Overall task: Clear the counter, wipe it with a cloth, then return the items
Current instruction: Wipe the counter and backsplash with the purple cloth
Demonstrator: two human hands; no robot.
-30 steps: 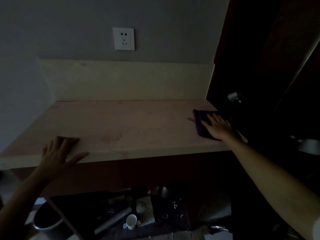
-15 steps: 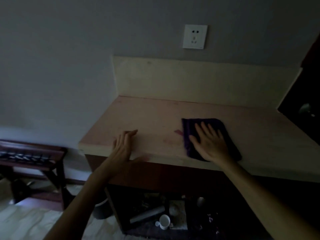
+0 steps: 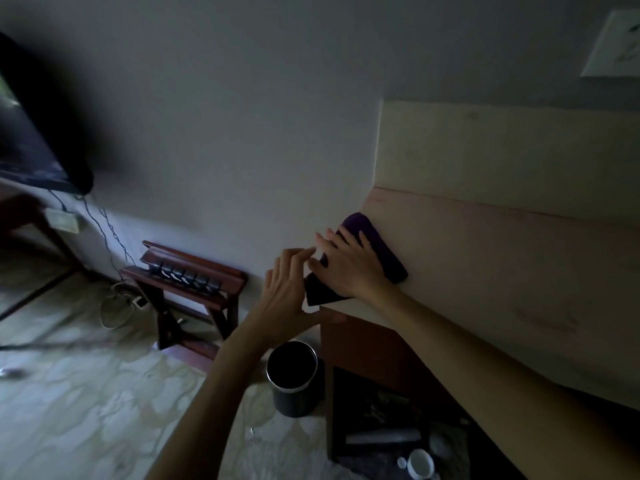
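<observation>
A dark purple cloth (image 3: 375, 245) lies at the left end of the pale counter (image 3: 502, 265), one corner hanging past the edge. My right hand (image 3: 349, 268) presses flat on the cloth with its fingers spread. My left hand (image 3: 289, 289) is held open just off the counter's left end, palm turned toward the edge, fingertips close to my right hand and the overhanging corner. The counter top carries nothing else in view.
A black round bin (image 3: 293, 377) stands on the floor below the counter's left end. Under the counter sit a white cup (image 3: 420, 464) and other items. A dark wooden rack (image 3: 188, 282) stands by the wall, a cable beside it. A wall socket (image 3: 614, 46) is top right.
My right hand has slid the cloth from the counter's right side across to its left end. My left hand left the front edge and now is cupped beside the left end. The view swung left.
</observation>
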